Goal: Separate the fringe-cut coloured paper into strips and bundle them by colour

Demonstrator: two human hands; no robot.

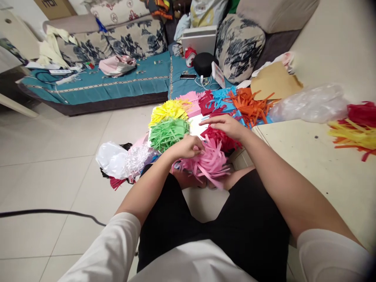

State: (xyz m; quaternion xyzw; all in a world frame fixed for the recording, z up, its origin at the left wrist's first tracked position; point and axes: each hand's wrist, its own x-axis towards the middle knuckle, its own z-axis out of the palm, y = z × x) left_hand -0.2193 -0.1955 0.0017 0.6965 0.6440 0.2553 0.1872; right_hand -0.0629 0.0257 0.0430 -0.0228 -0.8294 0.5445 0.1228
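My left hand is closed, its thumb and fingers pinching a pink fringed pom-pom that hangs over my lap, its strips spread out. Just above and to the right, my right hand is stretched out with its fingers extended, holding nothing. Beneath it lies a crimson fringed bundle. Green fringed strips and yellow fringed strips are piled on the left of a white surface. Flat pink fringed sheets lie behind, beside blue strips and orange strips.
White plastic bags sit on the tiled floor at left. On my right, a pale tabletop bears a clear plastic bag and red and yellow strips. A teal-covered sofa stands ahead, holding a phone and cushions.
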